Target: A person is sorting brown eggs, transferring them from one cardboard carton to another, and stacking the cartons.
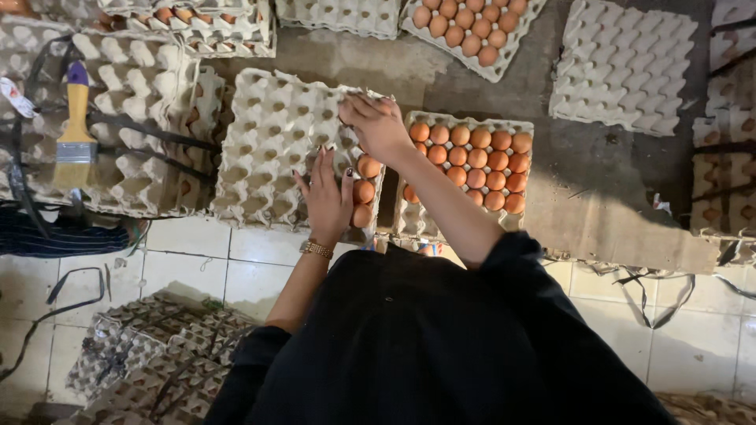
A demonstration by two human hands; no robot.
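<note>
Pressing down on an empty grey pulp egg tray (276, 145), both hands work at the middle of the head view. The left hand (327, 197) lies flat with its fingers spread on the tray's edge at about 5 o'clock, a gold bracelet (316, 249) at the wrist. The right hand (376, 126) curls its fingers over the tray's corner at about 2 o'clock, pinching the cardboard rim. This tray sits on top of a layer of brown eggs (364, 191), a few of which show from under its right edge.

Just beside it, at 3 o'clock, stands an open tray of brown eggs (472, 161), full and uncovered. Another filled tray (468, 27) lies at 1 o'clock, and an empty tray (622, 67) rests farther right. At 9 o'clock a paintbrush (76, 126) with a yellow and purple handle lies on a stack of strapped trays (134, 134). A bundle of flattened trays (150, 354) lies on the tiled floor (236, 267) at 7 o'clock.

The pulp tray looks light and fairly stiff, though it would likely bend if lifted by one corner. The eggs under it are fragile, so a hold at two opposite edges, with even and gentle pressure, seems safest.
</note>
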